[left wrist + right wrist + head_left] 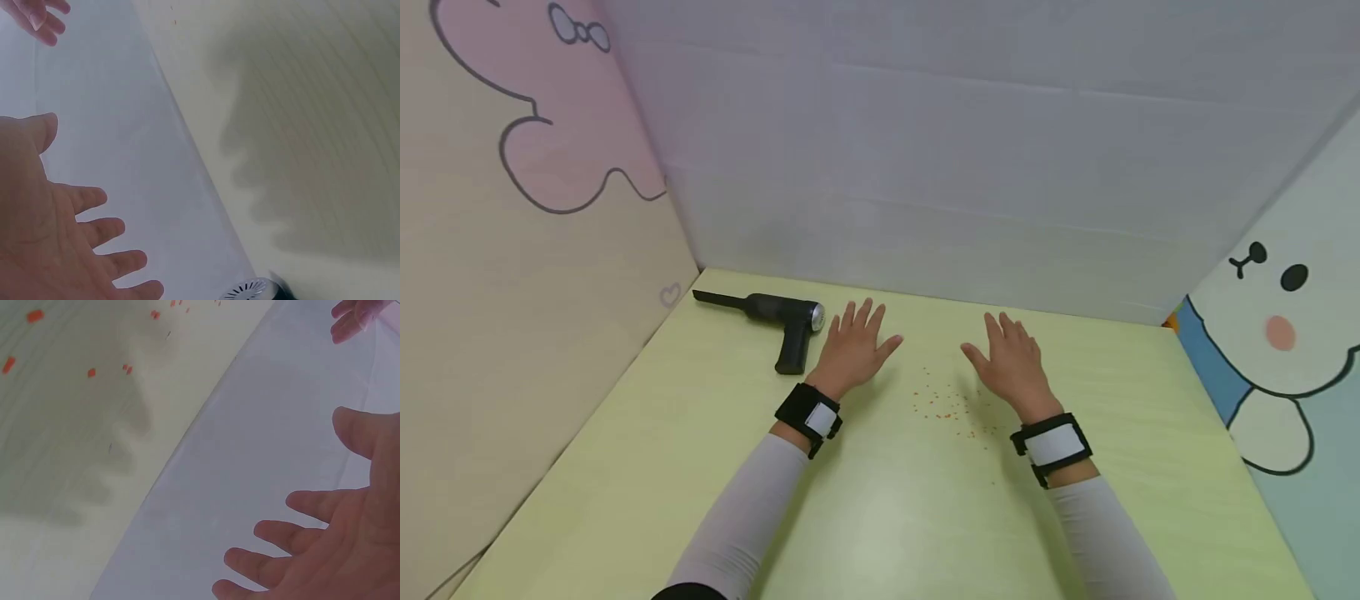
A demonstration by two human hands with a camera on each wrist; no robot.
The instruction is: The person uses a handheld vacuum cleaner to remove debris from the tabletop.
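My left hand [852, 352] hovers over the table with its fingers spread and holds nothing. Just left of it lies a black handheld vacuum [775, 310], shaped like a pistol, its narrow nozzle pointing left. The vented silver end [247, 290] of the vacuum shows at the bottom of the left wrist view. My right hand [1013, 367], also raised with straight fingers, is free of any object. Small orange-red bits [951, 414] are scattered on the table between the hands, nearer the right one. In the right wrist view several bits [92, 372] appear up close.
The pale yellow table [880, 533] ends at a white back wall [925, 167]. Side panels with cartoon drawings stand at the left [550, 350] and at the right [1300, 375]. Both wrists wear black straps with white patches.
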